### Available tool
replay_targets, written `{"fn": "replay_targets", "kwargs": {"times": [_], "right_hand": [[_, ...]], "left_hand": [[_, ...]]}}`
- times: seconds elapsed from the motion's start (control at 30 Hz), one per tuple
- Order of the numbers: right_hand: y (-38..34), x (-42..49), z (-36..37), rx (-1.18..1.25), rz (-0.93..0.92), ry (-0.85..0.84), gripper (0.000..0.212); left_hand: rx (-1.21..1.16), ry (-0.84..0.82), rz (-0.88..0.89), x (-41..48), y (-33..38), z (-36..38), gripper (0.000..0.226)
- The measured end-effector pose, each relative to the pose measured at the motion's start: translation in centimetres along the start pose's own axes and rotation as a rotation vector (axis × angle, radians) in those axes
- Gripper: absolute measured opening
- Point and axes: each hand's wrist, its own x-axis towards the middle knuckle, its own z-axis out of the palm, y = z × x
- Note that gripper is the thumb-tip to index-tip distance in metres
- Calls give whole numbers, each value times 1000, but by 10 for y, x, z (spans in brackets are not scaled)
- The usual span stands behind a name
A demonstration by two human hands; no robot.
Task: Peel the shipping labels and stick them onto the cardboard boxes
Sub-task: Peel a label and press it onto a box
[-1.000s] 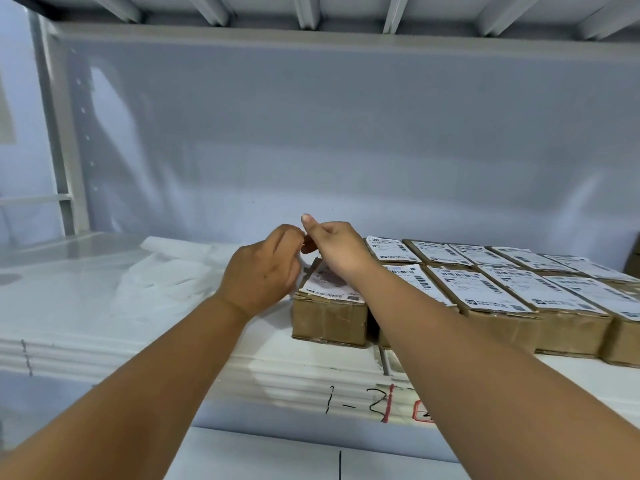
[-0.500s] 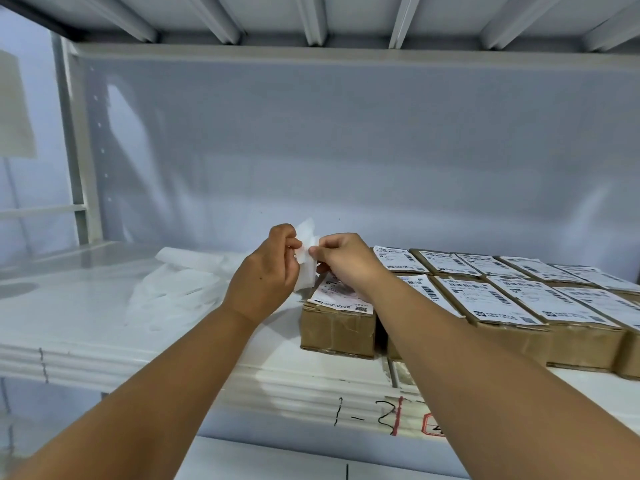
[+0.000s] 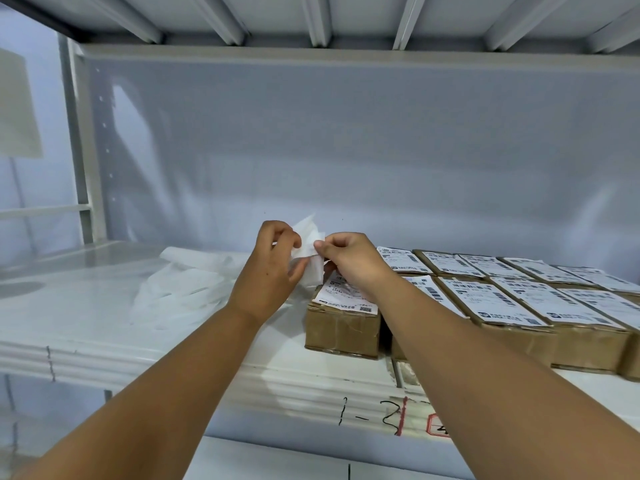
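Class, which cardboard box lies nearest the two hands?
The leftmost front box, just below the right hand; the other boxes sit farther right.

We see brown cardboard on the nearest box: matt, creased, rough along its edges, with a wrinkled front face. Its shipping label is matt white paper printed in black. The label sheet held up beside it is thin white paper, faintly translucent. The heap of loose sheets looks like the same thin, crumpled paper. The shelf we take for white painted metal, smooth and glossy. The back panel shows a soft sheen, and the upright post is painted metal.
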Motion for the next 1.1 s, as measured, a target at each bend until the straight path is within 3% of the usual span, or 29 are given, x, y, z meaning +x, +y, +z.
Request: {"fn": "replay_targets", "kwargs": {"times": [0.17,0.3,0.43,0.57,0.73,0.83,0.93,1.0,1.1], "right_hand": [[2,1,-2,-77,8,12,22],[4,4,-1,-65,6,14,23],[6,6,-1,-52,28,28,22],[8,11,-1,-56,54,205,25],[9,16,-6,-97,96,430,17],[10,14,-11,-80,125,539,14],[9,13,-15,-24,158,603,23],[9,13,-15,-48,164,589,26],[8,12,-12,-123,154,548,26]], "left_hand": [[10,13,-71,2,-4,-1,12],[-31,77,-282,3,-8,-5,12],[-30,114,-380,2,-11,-8,32],[161,-48,-384,-2,-12,-9,63],[-19,-81,-527,-3,-16,1,48],[362,-349,-428,-6,-11,-2,37],[548,-496,-333,-8,-8,3,50],[607,-488,-207,-10,-7,7,51],[625,-345,-39,-7,-14,8,42]]}}
